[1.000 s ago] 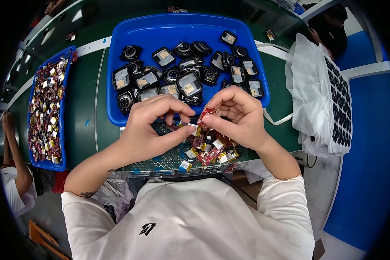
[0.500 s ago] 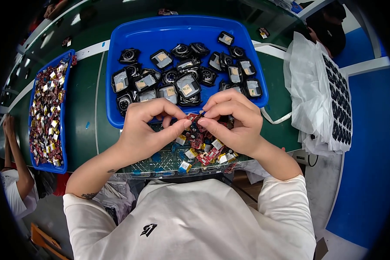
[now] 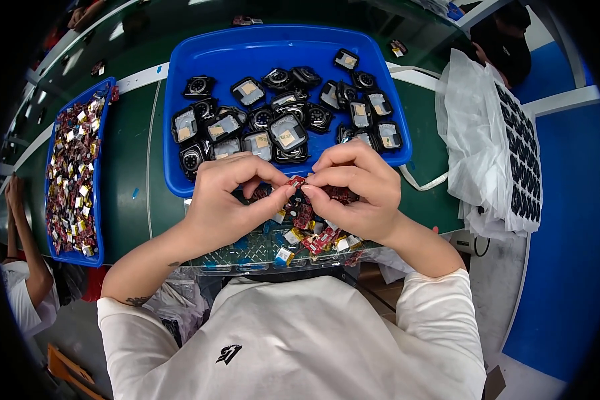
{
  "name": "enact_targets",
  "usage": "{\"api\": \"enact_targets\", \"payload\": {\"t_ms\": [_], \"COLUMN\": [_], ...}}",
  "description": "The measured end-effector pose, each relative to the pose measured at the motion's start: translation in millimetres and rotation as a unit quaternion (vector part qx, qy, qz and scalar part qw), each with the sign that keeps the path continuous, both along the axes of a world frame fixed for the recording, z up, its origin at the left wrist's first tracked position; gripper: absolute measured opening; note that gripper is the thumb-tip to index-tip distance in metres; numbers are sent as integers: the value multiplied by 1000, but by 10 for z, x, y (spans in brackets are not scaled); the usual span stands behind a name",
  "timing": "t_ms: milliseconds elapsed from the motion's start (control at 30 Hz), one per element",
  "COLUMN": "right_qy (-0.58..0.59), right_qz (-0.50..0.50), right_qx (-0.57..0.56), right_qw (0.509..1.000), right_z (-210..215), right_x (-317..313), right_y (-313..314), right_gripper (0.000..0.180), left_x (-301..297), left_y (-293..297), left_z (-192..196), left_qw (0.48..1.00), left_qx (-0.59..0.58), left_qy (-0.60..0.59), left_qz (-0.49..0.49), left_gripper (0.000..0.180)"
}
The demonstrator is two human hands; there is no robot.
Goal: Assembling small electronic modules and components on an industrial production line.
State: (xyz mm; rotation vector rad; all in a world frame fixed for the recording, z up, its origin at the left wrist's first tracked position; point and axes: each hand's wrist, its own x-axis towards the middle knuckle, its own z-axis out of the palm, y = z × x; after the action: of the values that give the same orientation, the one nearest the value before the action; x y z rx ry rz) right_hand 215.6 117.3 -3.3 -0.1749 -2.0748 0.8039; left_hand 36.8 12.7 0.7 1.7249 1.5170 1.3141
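Observation:
Between my hands is a small red circuit board. My left hand pinches it between thumb and forefinger. My right hand is closed in a pinch at the board's right edge; fingers hide what exactly it grips. Just below lies a pile of red boards with small silver-and-yellow batteries, in a clear plastic tray at the table's near edge. Beyond my hands, a blue basin contains many black smartwatch cases, some showing pale rectangular inserts, others round sensor backs.
At the left, a long blue tray is full of red boards with batteries. White sheets and a panel of black pieces lie at the right. A dark belt with scattered boards runs behind. Co-workers sit left and far right.
My right fingers have shifted slightly on the red board, which shows more clearly now. On the belt behind, the scattered pieces have slid a little to the left.

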Motion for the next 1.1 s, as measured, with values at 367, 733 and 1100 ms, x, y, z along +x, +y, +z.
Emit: {"api": "enact_targets", "payload": {"t_ms": [367, 733, 1100], "right_qy": [-18, -7, -49], "right_qz": [9, 66, 49], "right_qx": [-164, -55, -129], "right_qw": [986, 996, 989], "right_z": [32, 15, 12], "right_x": [27, 16, 16], "right_y": [5, -30, -23], "right_gripper": [13, 41, 23], "left_x": [24, -92, -65], "left_y": [-30, 50, 32], "left_z": [-17, -44, -10], "left_qw": [996, 996, 994], "left_qx": [26, 85, 102], "left_qy": [-89, -24, 36], "left_qz": [-1, -2, 4], "left_gripper": [11, 22, 15]}}
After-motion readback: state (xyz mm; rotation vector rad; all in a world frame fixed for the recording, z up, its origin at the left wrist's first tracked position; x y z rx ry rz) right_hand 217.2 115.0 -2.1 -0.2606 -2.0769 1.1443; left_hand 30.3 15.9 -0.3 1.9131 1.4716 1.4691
